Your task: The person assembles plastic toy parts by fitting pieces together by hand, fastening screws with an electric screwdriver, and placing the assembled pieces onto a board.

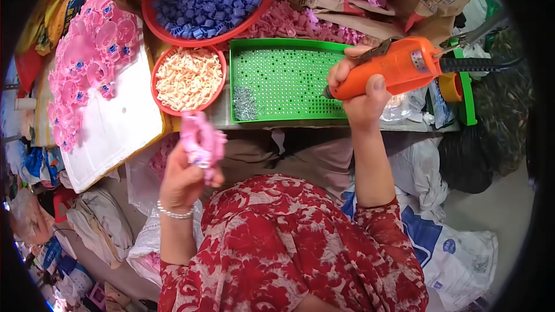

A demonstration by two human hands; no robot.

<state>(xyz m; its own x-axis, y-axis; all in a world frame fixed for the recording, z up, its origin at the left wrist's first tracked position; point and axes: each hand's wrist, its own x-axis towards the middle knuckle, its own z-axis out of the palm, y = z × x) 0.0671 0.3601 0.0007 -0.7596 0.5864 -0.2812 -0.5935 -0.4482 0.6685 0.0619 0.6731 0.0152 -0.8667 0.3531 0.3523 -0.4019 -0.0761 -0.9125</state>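
The left hand (184, 176) pinches a pink plastic part (196, 133) and the right hand (364, 101) wraps an orange power driver (399, 70), best kept steady and square-on.

From 1 head-worn camera, we look forward and steeply down, close above our left hand (184, 178) and right hand (365, 104), toward the green tray (295, 84).

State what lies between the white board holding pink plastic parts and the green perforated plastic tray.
The head view shows a round red plastic bowl, filled with small cream-coloured pieces, between the white board and the tray.
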